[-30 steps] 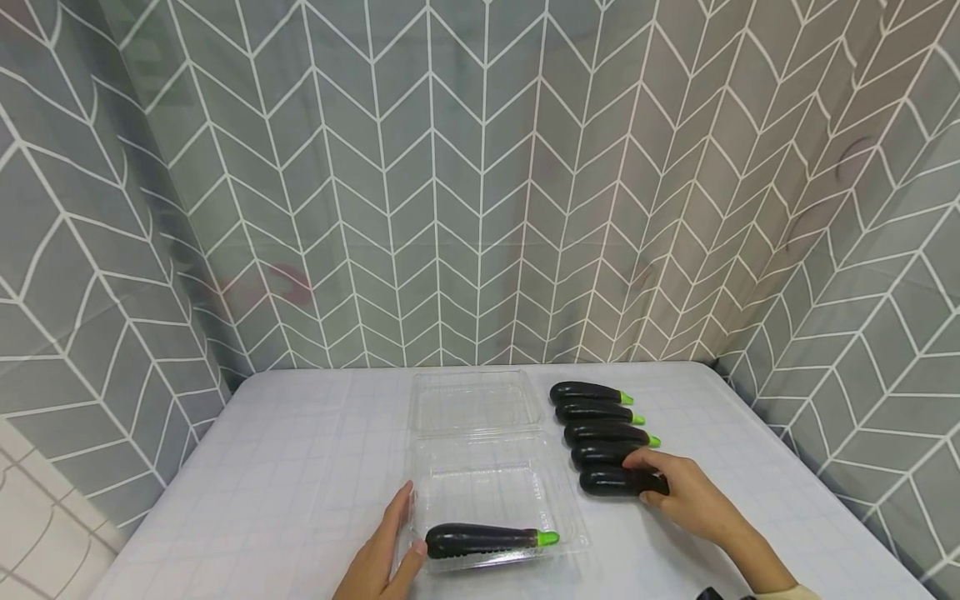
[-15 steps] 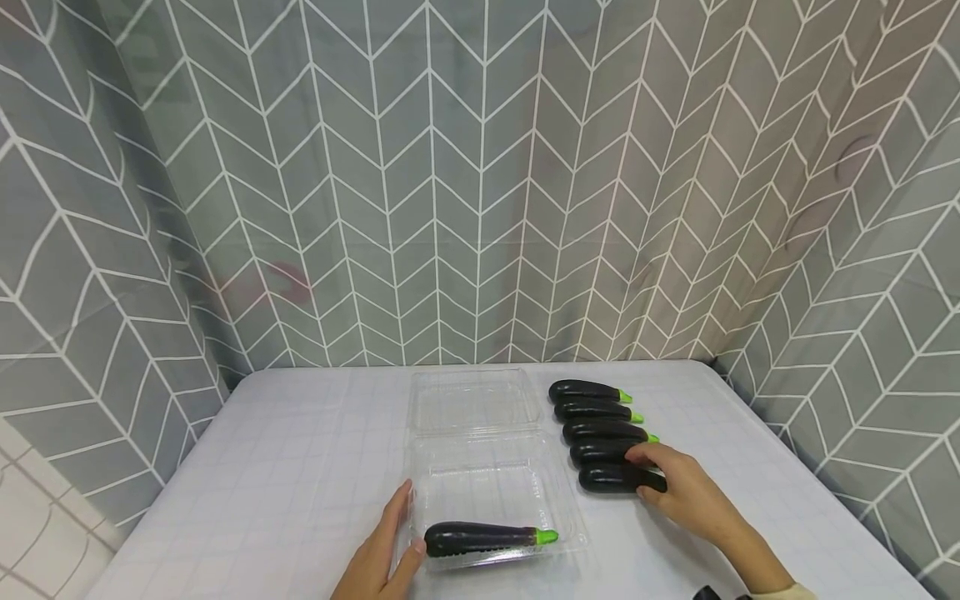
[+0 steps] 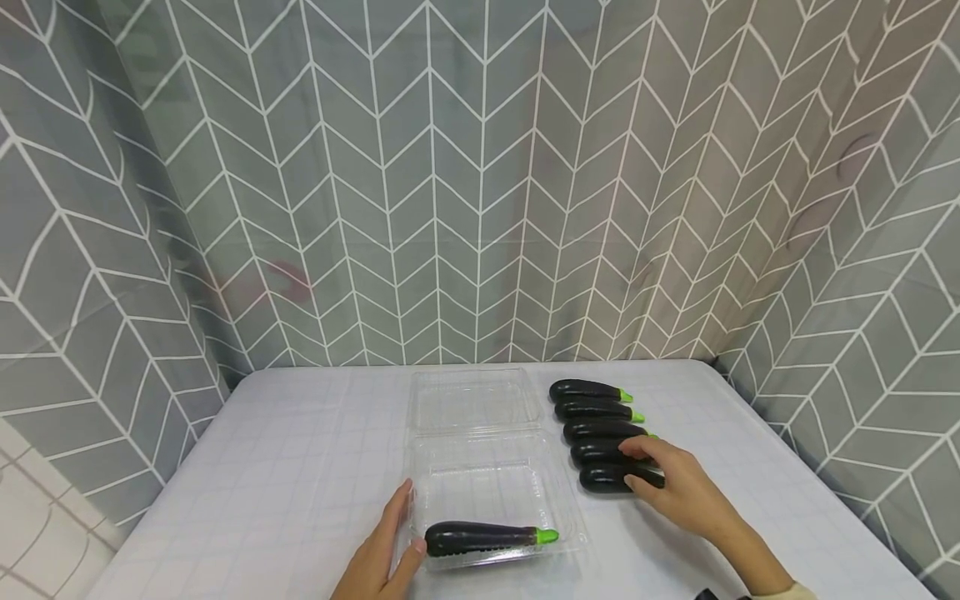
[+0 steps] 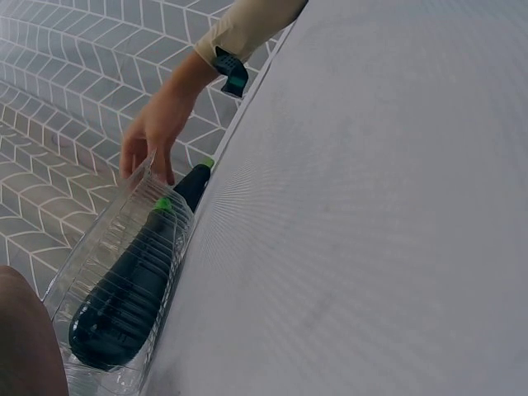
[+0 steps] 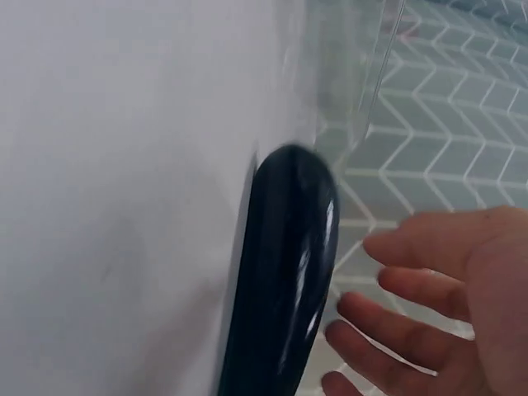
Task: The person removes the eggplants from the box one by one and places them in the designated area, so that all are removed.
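Note:
An open clear plastic clamshell (image 3: 487, 467) lies on the white table, its lid (image 3: 472, 400) folded back. One dark eggplant (image 3: 480, 539) with a green stem lies along its front edge and shows through the wall in the left wrist view (image 4: 124, 297). My left hand (image 3: 386, 550) rests flat against the clamshell's left side, thumb by the eggplant's blunt end. To the right lies a row of several eggplants. My right hand (image 3: 675, 487) hovers over the stem end of the nearest eggplant (image 3: 603, 477). In the right wrist view its fingers (image 5: 412, 247) are spread beside that eggplant (image 5: 285, 280), not closed round it.
The other eggplants of the row (image 3: 592, 411) lie parallel behind the nearest one, stems to the right. A grey chevron curtain (image 3: 480, 183) encloses the table on three sides. The table's right edge (image 3: 825, 492) runs close to my right arm.
My right hand has shifted slightly left along the nearest eggplant, and its fingers now cover more of it. The left hand and the clamshell have not moved.

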{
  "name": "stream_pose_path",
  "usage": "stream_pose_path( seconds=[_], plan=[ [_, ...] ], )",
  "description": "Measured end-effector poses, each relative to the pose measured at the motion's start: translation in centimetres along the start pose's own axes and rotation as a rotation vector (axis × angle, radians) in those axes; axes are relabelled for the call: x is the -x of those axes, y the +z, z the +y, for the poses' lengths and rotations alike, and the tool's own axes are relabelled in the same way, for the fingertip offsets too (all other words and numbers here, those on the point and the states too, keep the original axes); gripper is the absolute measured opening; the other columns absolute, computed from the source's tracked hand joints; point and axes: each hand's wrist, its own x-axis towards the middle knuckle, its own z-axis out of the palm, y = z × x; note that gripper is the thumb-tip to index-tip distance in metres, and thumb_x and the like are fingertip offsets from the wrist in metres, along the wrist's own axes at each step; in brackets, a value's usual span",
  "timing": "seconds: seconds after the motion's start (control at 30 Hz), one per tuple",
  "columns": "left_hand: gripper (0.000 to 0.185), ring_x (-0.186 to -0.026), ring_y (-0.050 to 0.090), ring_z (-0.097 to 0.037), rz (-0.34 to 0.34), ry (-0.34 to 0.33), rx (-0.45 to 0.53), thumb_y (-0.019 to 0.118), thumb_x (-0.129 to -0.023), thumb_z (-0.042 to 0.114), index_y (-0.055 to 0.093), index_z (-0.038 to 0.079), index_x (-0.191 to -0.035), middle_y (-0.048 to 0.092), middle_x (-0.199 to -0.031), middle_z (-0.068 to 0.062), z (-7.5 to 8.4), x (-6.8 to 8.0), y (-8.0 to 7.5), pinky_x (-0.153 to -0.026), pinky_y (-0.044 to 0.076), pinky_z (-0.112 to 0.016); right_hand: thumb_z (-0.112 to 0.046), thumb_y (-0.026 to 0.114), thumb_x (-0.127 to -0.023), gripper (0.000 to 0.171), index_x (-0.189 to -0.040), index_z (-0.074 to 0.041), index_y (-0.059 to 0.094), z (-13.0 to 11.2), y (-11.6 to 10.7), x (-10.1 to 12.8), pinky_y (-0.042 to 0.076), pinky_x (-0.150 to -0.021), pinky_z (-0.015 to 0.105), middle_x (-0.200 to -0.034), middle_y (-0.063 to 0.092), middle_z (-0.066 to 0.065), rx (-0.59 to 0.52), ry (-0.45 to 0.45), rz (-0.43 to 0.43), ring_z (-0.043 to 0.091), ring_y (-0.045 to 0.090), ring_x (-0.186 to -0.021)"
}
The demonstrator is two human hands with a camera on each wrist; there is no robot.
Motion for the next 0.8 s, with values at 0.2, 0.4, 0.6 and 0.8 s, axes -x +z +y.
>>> stream_pose_path(
  seconds=[0.2,0.4,0.6,0.8],
  plan=[
    [0.076,-0.13,0.032,-0.036,-0.008,-0.002,0.014,0.051,-0.092,0.05,0.017,0.012,-0.148,0.026,-0.149,-0.016,0.1,0.0,0.0,-0.098,0.029,-0.059,-0.007,0.075,-0.077,0.038,-0.11,-0.018,0.06,-1.8,-0.2,-1.2,0.051,-0.077,0.036,-0.105,0.061,-0.011,-0.081,0.009,0.034,0.013,0.061,-0.093],
    [0.077,-0.13,0.032,-0.038,-0.014,-0.009,0.014,0.049,-0.091,0.053,0.017,0.013,-0.148,0.025,-0.149,-0.017,0.1,0.0,-0.1,-0.097,0.028,-0.061,-0.009,0.074,-0.078,0.036,-0.111,-0.017,0.062,-4.3,0.2,-2.8,0.05,-0.079,0.034,-0.107,0.06,-0.014,-0.118,-0.028,0.025,0.009,0.058,-0.096],
    [0.077,-0.131,0.029,-0.038,-0.029,-0.012,0.025,0.049,-0.091,0.052,0.017,0.011,-0.148,0.022,-0.15,-0.017,0.0,-0.1,0.0,-0.098,0.026,-0.061,-0.011,0.072,-0.081,0.035,-0.113,-0.021,0.06,-7.0,1.0,-4.3,0.047,-0.084,0.029,-0.113,0.058,-0.01,-0.17,-0.138,-0.001,0.009,0.054,-0.104],
    [0.077,-0.13,0.031,-0.039,-0.02,0.018,0.012,0.049,-0.092,0.052,0.018,0.008,-0.147,0.024,-0.149,-0.019,0.0,0.0,-0.1,-0.098,0.028,-0.061,-0.013,0.068,-0.085,0.032,-0.115,-0.02,0.058,-9.1,1.6,-5.4,0.045,-0.085,0.029,-0.113,0.058,-0.005,-0.21,-0.233,-0.041,0.012,0.052,-0.106]
  ],
)
